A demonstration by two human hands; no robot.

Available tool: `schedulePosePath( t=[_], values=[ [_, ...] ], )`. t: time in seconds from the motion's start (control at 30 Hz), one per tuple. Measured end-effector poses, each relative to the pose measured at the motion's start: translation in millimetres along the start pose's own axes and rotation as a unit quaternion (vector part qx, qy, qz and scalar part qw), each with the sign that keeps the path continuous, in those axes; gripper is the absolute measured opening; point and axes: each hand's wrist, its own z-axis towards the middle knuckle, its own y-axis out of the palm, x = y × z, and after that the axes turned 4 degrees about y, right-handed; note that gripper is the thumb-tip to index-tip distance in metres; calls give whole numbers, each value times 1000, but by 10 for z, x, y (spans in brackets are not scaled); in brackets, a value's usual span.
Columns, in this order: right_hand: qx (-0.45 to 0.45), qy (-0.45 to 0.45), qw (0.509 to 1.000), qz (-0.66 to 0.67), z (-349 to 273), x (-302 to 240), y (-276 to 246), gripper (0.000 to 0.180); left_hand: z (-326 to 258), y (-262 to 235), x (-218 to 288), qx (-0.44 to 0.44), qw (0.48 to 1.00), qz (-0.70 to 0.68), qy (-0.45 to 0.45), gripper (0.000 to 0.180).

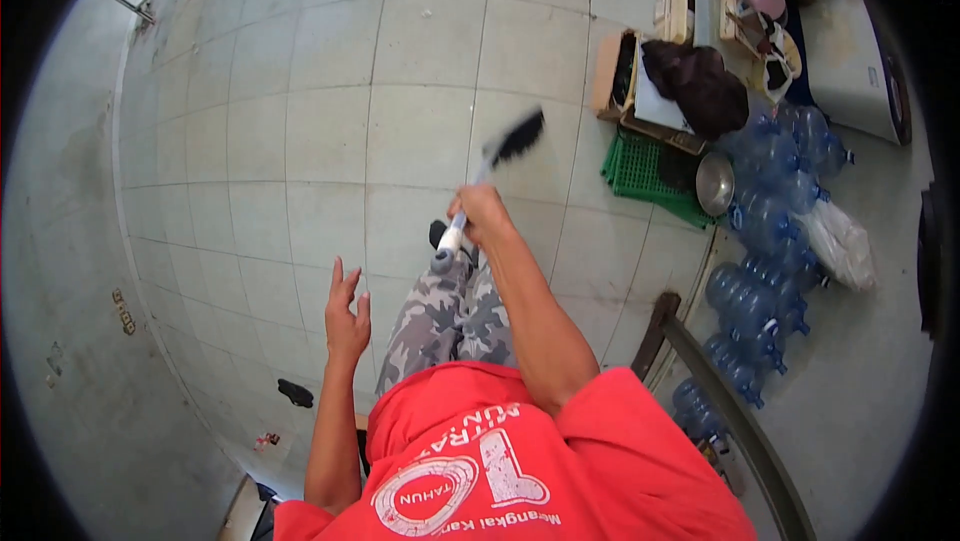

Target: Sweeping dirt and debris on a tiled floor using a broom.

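Observation:
My right hand point(482, 212) is closed around the pale handle of a brush point(518, 137) with black bristles. The bristled head points up and to the right over the tiled floor, slightly blurred. The handle's thick end reaches down toward my legs in camouflage trousers point(425, 316). To the left, my left hand point(347, 313) hangs in the air with its fingers apart, holding nothing.
Several blue water jugs point(765, 231) stand along the right wall. Beside them are a green plastic crate point(650, 169), a metal bowl point(714, 184) and boxes with a dark cloth point(697, 86). A dark metal bar point(725, 406) curves at lower right. A black sandal point(295, 393) lies at left.

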Motion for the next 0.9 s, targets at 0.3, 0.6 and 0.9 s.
schedulePosePath(
  t=[0.3,0.6,0.9],
  values=[
    [-84,-36,995,-43,-1201,106,-1375,32,79,-76,-372,-54,993,-85,54,36],
    [186,159,969,-31,-2418,1535,-2427,8,247,-74,-869,-89,994,-54,43,40],
    [-179,111,944,255,-421,383,-1025,9,281,311,-301,-96,978,-107,152,39]
  ],
)
